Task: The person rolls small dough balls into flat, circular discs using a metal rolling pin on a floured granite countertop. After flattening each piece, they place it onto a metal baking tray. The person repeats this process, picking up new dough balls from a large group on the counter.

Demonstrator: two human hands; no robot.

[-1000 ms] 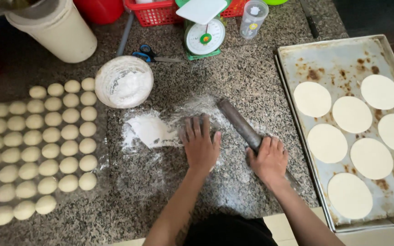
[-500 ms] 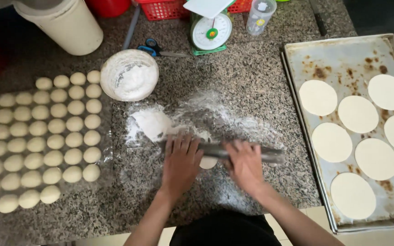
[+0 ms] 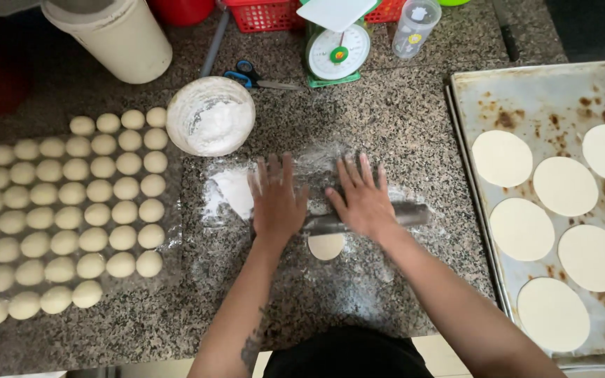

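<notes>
Dough piece (image 3: 326, 246): a small pale disc on the counter (image 3: 386, 133), near the middle of the front edge; its far part is under the rolling pin, only the near part shows.
Handling of the dough: I judge it soft, light and a little sticky, easy to tear when thin; better to lift it from under the edge with flat fingers than to pinch it.
Rolling pin (image 3: 358, 220): a dark grey rod lying across, parallel to the front edge. It looks stiff and smooth, so it may slip with flour on it; the free ends are the sure places to take it.
Left hand (image 3: 276, 198): flat, fingers spread, palm pressing on the left part of the pin; not closed around it.
Right hand (image 3: 362, 198): also flat and spread, pressing on the pin just right of the middle; it grips nothing.
Loose flour (image 3: 231, 190): a white heap just left of the left hand.
Dough balls (image 3: 78, 210): many, in rows along the left edge.
Baking tray (image 3: 547, 91): at the right edge, carrying flat rounds (image 3: 523, 228).
Flour bowl (image 3: 211, 116): behind the heap.
Far edge: a kitchen scale (image 3: 337, 50), scissors (image 3: 250, 73), a white bucket (image 3: 117, 35), a red basket (image 3: 267, 14).
</notes>
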